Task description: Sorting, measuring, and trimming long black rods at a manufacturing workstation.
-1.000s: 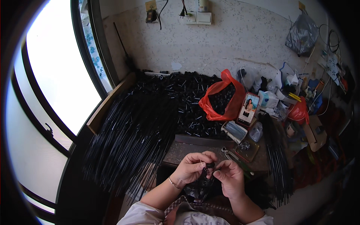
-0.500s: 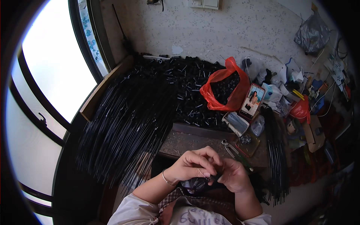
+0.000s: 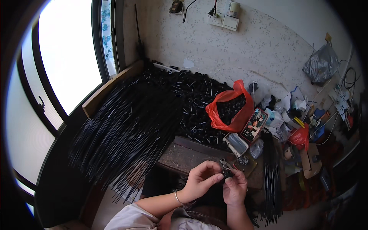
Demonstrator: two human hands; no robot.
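The left hand (image 3: 201, 180) and right hand (image 3: 234, 188) meet low over the lap, fingertips pinched together on a small black part (image 3: 227, 173). The left thumb and forefinger close on it from one side while the right-hand fingers grip it from the other, so it is braced between both hands close to the body, where a small piece is easiest to steady and see. What the part is exactly is too small to tell. A thin bracelet (image 3: 177, 198) sits on the left wrist.

Just above the hands lies a worn bench (image 3: 184, 157) with a metal tool (image 3: 223, 163) near its edge, within easy reach. Beyond it, a heap of small black pieces (image 3: 191, 99) spreads toward the wall, some gathered in a red bag (image 3: 230, 111). A fan of long black rods (image 3: 126, 130) lies to the left by the window (image 3: 69, 65), another bundle (image 3: 271, 180) to the right. Clutter (image 3: 299, 119) fills the far right.
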